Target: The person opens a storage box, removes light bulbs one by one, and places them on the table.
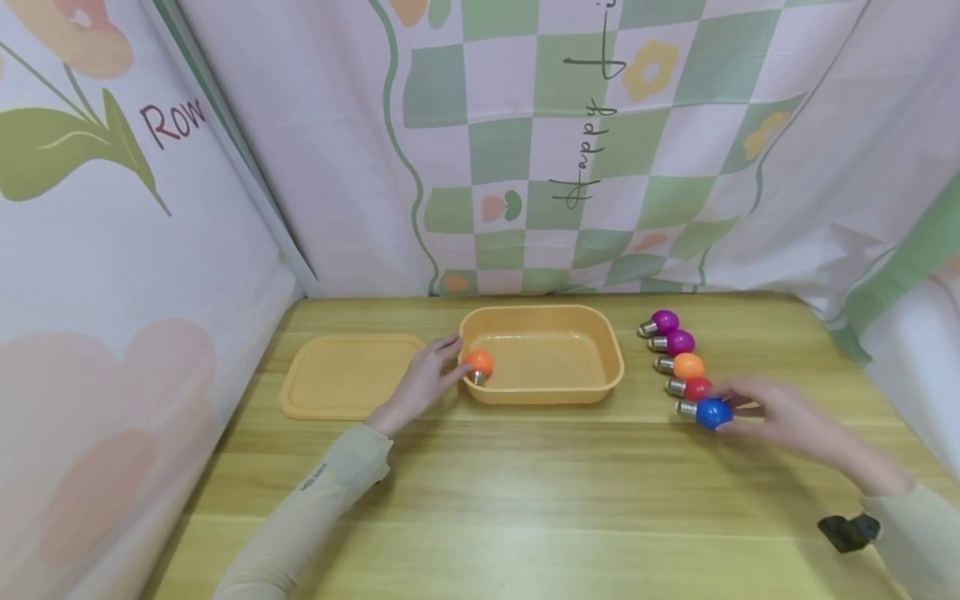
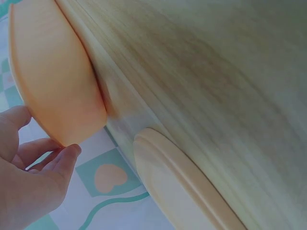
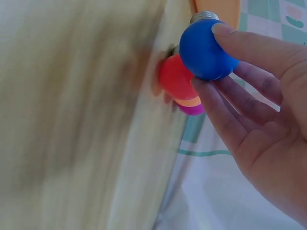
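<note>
My right hand [image 1: 780,417] pinches a blue light bulb [image 1: 714,412] by its round part, thumb on one side and fingers on the other. Right beside it lies a red bulb [image 1: 698,388]. Beyond that, an orange bulb [image 1: 688,366] and two purple bulbs [image 1: 680,342] continue the row, metal bases pointing left. At the left end of a yellow-orange plastic box [image 1: 543,396], my left hand [image 1: 426,379] grips the rim between thumb and fingers, as the left wrist view shows. Inside that end sits another orange bulb [image 1: 479,362], its base toward me.
A flat yellow-orange lid [image 1: 337,379] lies on the wooden table [image 1: 510,500] left of the box, partly behind my left hand. A checkered, printed curtain [image 1: 562,150] hangs along the back edge. More cloth [image 1: 112,292] closes off the left side.
</note>
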Demonstrator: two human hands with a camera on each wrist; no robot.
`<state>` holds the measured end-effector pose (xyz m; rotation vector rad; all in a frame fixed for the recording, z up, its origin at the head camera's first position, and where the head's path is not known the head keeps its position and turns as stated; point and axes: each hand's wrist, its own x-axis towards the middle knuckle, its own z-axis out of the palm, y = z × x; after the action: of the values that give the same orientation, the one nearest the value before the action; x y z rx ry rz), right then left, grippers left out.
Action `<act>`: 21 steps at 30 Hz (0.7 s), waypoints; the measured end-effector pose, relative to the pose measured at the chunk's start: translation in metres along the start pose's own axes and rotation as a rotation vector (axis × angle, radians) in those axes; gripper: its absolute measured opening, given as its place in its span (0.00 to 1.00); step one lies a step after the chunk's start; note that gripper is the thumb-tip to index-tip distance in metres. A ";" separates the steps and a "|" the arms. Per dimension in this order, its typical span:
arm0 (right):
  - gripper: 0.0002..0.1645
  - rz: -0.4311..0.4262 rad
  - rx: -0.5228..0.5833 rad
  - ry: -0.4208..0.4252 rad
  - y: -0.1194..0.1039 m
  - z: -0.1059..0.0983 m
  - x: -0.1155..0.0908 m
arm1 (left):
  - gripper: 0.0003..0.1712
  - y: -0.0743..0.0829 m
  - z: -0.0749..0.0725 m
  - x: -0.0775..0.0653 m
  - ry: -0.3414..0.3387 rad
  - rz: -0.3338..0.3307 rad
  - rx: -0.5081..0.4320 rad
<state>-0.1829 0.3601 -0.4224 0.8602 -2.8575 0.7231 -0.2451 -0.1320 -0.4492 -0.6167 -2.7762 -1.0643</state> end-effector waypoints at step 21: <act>0.26 0.041 -0.002 0.035 0.013 0.018 -0.014 | 0.32 -0.001 -0.001 0.000 -0.007 -0.002 -0.003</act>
<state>-0.1769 0.3689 -0.4470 0.7832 -2.8520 0.7318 -0.2458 -0.1326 -0.4490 -0.6188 -2.7825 -1.0685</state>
